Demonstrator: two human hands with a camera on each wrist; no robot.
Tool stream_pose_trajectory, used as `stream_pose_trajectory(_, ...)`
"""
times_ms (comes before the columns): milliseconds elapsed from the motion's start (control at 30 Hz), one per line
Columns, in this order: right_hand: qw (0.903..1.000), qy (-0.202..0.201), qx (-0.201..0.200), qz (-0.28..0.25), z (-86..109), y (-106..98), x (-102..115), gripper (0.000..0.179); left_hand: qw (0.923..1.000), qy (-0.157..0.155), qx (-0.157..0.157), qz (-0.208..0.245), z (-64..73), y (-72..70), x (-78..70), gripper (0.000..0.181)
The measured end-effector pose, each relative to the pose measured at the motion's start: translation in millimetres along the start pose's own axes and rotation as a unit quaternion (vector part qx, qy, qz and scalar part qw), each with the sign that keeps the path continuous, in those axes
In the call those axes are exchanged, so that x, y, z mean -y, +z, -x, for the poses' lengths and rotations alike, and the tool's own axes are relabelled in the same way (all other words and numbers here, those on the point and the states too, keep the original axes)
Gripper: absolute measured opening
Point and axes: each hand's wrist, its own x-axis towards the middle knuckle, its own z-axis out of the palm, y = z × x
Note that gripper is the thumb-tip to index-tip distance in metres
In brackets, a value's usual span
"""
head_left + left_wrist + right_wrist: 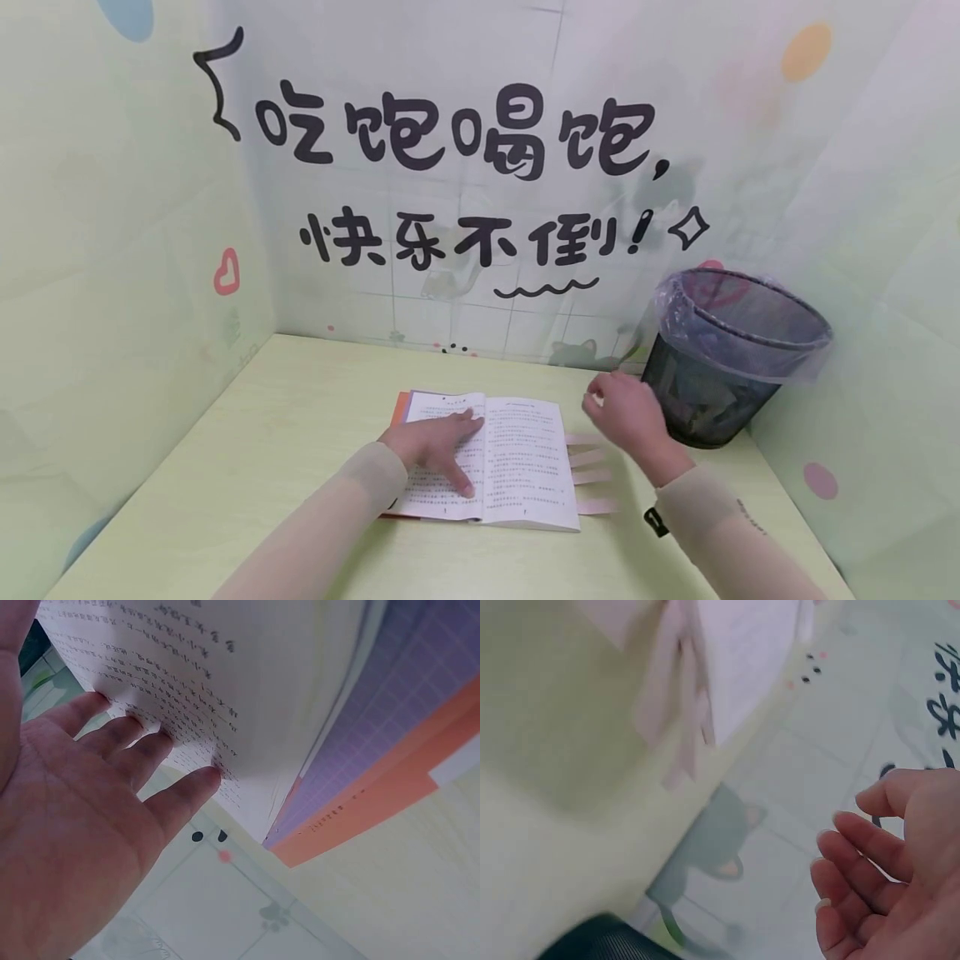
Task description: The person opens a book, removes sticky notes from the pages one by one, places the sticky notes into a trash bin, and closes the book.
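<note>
An open book (525, 467) with printed pages lies on the table, its purple and orange cover edges showing at the left. Several pale pink paper strips (592, 477) stick out from its right side. My left hand (438, 442) rests spread on the left page, fingertips touching the paper near the middle fold. In the left wrist view the same hand (97, 802) has its fingers stretched against the page (172, 675). To the right of the book, my right hand (626, 412) is in the air with loosely bent fingers, and the right wrist view shows nothing in this hand (885, 870).
A black mesh waste bin (705, 392) with a clear plastic liner stands at the back right, close to my right hand. A small black object (656, 522) shows beside the right sleeve. Printed wall sheets (450, 308) enclose the pale wooden table (247, 442).
</note>
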Motion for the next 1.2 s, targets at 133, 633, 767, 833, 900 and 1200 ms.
stream_pose_trajectory(133,0.9982,0.002,0.053,0.028,7.9,20.9,11.7,0.021,1.0000,0.001,0.002,0.004,-0.3,-0.1,0.2,0.119)
stream_pose_trajectory(633,0.9827,0.043,0.155,0.093,21.9,65.7,28.9,0.062,0.9999,-0.004,0.000,0.013,3.0,-0.2,-2.1,0.117)
stream_pose_trajectory(767,0.9820,0.045,0.153,0.101,22.3,67.4,31.9,0.062,0.9999,-0.010,0.001,0.012,0.9,0.4,-2.3,0.118)
stream_pose_trajectory(833,0.9813,0.044,0.154,0.107,21.8,67.8,33.9,0.062,0.9999,-0.012,0.001,0.012,0.2,0.5,-2.1,0.118)
stream_pose_trajectory(900,0.9806,0.045,0.155,0.111,21.7,67.9,35.8,0.061,0.9999,-0.009,0.002,0.008,-0.5,0.3,-1.4,0.119)
stream_pose_trajectory(1200,0.9774,0.044,0.145,0.148,24.9,62.5,47.4,0.058,0.9999,-0.005,0.001,0.011,0.8,0.6,0.3,0.118)
